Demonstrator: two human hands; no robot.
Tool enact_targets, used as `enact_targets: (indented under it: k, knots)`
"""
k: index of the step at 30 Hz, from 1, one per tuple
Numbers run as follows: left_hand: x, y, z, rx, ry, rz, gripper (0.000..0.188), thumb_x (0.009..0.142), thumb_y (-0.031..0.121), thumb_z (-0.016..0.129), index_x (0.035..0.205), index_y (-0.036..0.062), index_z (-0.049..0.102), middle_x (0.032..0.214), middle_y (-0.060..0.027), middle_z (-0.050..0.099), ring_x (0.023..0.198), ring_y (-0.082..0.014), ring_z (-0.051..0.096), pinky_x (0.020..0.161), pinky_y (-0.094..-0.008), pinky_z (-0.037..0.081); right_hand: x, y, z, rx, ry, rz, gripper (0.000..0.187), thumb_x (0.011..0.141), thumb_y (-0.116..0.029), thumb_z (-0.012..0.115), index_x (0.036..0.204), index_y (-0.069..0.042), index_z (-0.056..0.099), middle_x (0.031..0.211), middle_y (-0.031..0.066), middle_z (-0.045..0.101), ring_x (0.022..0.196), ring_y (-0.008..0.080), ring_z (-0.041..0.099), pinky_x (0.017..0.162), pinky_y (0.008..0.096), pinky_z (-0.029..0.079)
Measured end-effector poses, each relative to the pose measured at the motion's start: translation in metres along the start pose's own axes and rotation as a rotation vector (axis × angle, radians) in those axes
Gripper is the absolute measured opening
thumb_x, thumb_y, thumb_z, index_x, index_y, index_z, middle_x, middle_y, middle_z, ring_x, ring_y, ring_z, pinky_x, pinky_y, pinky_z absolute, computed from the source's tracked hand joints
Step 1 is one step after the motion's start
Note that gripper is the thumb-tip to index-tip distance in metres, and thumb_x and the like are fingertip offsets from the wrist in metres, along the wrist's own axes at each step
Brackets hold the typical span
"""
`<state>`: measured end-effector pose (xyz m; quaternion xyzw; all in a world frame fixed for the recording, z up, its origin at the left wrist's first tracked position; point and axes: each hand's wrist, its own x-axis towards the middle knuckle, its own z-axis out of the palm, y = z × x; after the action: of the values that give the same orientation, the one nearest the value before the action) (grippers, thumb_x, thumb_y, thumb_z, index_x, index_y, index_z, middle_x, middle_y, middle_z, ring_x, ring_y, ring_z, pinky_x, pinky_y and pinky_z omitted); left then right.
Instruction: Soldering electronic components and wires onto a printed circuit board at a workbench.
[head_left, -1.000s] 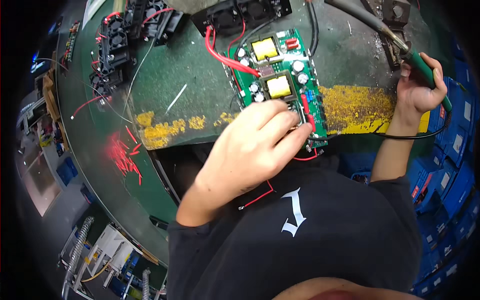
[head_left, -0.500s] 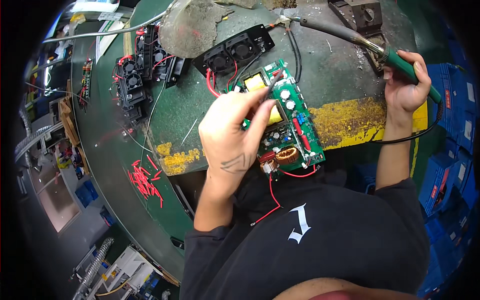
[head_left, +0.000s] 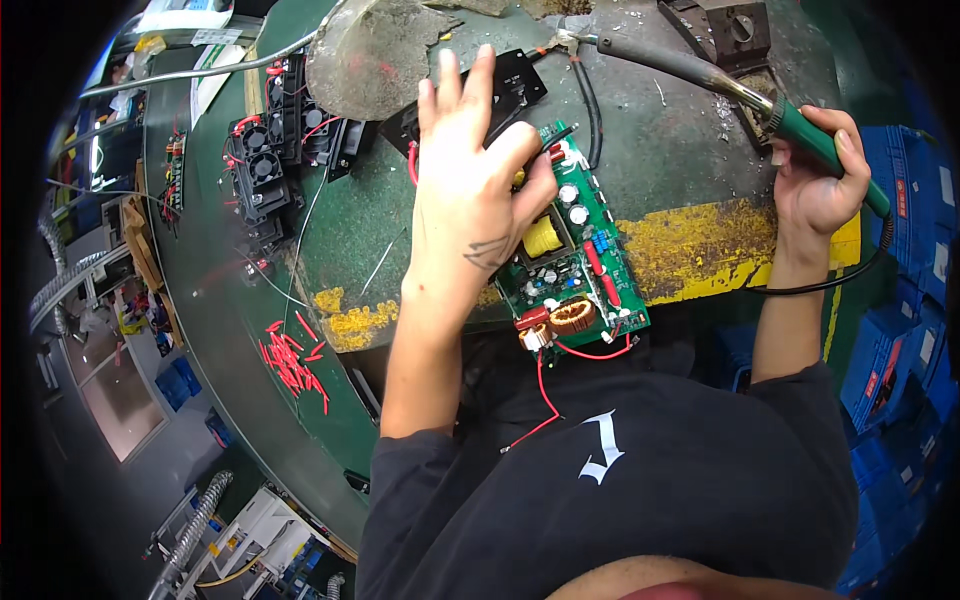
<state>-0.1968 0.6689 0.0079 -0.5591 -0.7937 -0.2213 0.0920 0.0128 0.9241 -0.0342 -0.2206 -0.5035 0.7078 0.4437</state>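
My right hand (head_left: pixel 822 185) grips the green handle of a soldering iron (head_left: pixel 690 68), whose tip points left to a pale lump where black cables (head_left: pixel 588 110) meet the panel's lead. Thumb and index finger of my left hand (head_left: pixel 462 175) are pinched together over the upper left of a green circuit board (head_left: pixel 628 290), the other fingers raised. A thin black wire (head_left: pixel 563 135) sticks out past the pinch; its rest is hidden. Partly behind that hand lies a black fan panel (head_left: pixel 515 88). The board carries yellow transformers (head_left: pixel 542 237), red parts and a copper coil (head_left: pixel 572 315).
Several black fan units (head_left: pixel 262 165) stand left of a rough grey disc (head_left: pixel 368 55). Red sleeve pieces (head_left: pixel 292 362) lie on the left surface. A metal iron stand (head_left: pixel 738 38) is at the far right; blue boxes (head_left: pixel 885 350) are stacked beyond the bench edge.
My left hand has moved up and slightly left across the board, raising its outer fingers over the fan panel. The right hand and soldering iron have hardly moved.
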Motion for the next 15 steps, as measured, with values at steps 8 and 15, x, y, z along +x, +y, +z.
enact_targets:
  k: [8, 15]
  knots:
    - [0.007, -0.006, -0.012, 0.038, -0.13, 0.052, 0.016, 0.081, 0.011, 0.072, 0.092, 0.0042, 0.063, 0.147, -0.0239, 0.052, 0.129, -0.0426, 0.052, 0.111, -0.0549, 0.037, -0.002, -0.003, 0.001, -0.024, 0.004, 0.023, 0.044, 0.09, -0.032, 0.048, 0.105, 0.005, 0.066, 0.087, 0.0174, 0.066, 0.068, 0.027, 0.061, 0.061, 0.0334, 0.048]
    - [0.011, -0.016, -0.024, -0.008, -0.175, 0.09, 0.016, 0.08, 0.007, 0.068, 0.091, 0.0021, 0.058, 0.138, -0.0142, 0.06, 0.123, -0.0382, 0.055, 0.106, -0.049, 0.039, -0.001, -0.002, -0.004, -0.015, -0.019, 0.015, 0.046, 0.091, -0.031, 0.046, 0.108, 0.006, 0.066, 0.09, 0.0201, 0.067, 0.069, 0.0274, 0.062, 0.061, 0.033, 0.048]
